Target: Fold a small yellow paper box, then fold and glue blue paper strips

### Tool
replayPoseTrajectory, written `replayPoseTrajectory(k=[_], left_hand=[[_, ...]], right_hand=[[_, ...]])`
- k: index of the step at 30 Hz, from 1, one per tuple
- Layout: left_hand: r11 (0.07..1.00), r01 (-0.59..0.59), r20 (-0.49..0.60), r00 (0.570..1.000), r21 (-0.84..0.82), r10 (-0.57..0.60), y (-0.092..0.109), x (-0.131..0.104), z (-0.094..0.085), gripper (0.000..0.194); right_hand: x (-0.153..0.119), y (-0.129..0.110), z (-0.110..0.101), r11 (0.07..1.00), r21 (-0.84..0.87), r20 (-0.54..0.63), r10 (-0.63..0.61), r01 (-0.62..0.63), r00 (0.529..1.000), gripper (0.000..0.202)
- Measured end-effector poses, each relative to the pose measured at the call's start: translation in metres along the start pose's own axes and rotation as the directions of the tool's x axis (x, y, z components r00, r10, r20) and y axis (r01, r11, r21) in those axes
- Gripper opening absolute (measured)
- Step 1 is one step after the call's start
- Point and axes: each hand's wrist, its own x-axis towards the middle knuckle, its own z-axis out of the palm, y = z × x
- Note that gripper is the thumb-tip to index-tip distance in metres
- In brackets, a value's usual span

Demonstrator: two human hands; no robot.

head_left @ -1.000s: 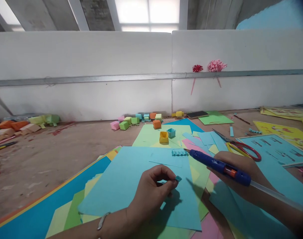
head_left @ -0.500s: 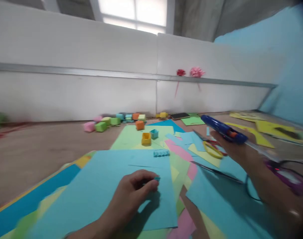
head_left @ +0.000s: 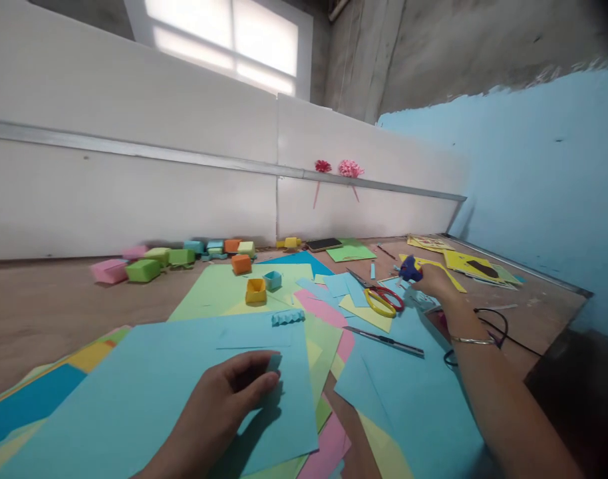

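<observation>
My left hand (head_left: pixel 239 386) pinches a small folded blue paper piece (head_left: pixel 275 362) between thumb and fingertips, just above a large blue paper sheet (head_left: pixel 134 379). Farther out on that sheet lies a zigzag-folded blue paper strip (head_left: pixel 288 317). At the right, my right hand (head_left: pixel 436 283) is closed round a blue glue gun (head_left: pixel 410 268), low over the table; most of the gun is hidden behind the hand. Scissors (head_left: pixel 381 303) with yellow and red handles lie left of it, and a craft knife (head_left: pixel 386 340) rests nearer me on blue paper.
A yellow paper box (head_left: pixel 256 291) and a small blue paper box (head_left: pixel 273 280) stand past the sheet. Several coloured paper boxes (head_left: pixel 143 269) line the white partition (head_left: pixel 184 199). A phone (head_left: pixel 324 245) lies at the back. A black cable (head_left: pixel 508 338) runs right of my right arm.
My right hand has lowered the glue gun from a raised, tilted position to near the table. My left hand still pinches the paper piece. The view has turned to the right.
</observation>
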Motion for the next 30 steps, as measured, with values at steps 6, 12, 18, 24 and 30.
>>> replayPoseTrajectory(k=[6, 12, 18, 24, 30], left_hand=[[0.961, -0.07, 0.0, 0.997, -0.268, 0.073, -0.003, -0.003, 0.007, 0.039], [0.972, -0.154, -0.022, 0.988, -0.177, 0.152, -0.002, -0.002, 0.006, 0.035], [0.959, -0.28, -0.012, 0.96, -0.036, 0.28, -0.005, -0.004, 0.004, 0.039], [0.917, -0.394, -0.018, 0.918, 0.066, 0.396, -0.007, -0.003, 0.001, 0.039], [0.953, -0.294, -0.144, 0.943, 0.069, 0.301, -0.006, 0.003, -0.002, 0.018]], right_hand=[[-0.023, -0.022, -0.009, 0.994, 0.018, 0.068, -0.109, 0.108, 0.992, 0.031], [-0.108, -0.11, -0.02, 0.748, 0.356, 0.14, -0.636, 0.561, 0.759, 0.028], [-0.187, -0.167, 0.017, 0.422, 0.811, 0.211, -0.857, 0.405, 0.47, 0.016], [-0.185, -0.163, 0.038, 0.375, 0.908, 0.223, -0.807, 0.184, 0.546, 0.014], [-0.177, -0.158, 0.046, 0.296, 0.954, 0.232, -0.816, 0.039, 0.53, 0.013]])
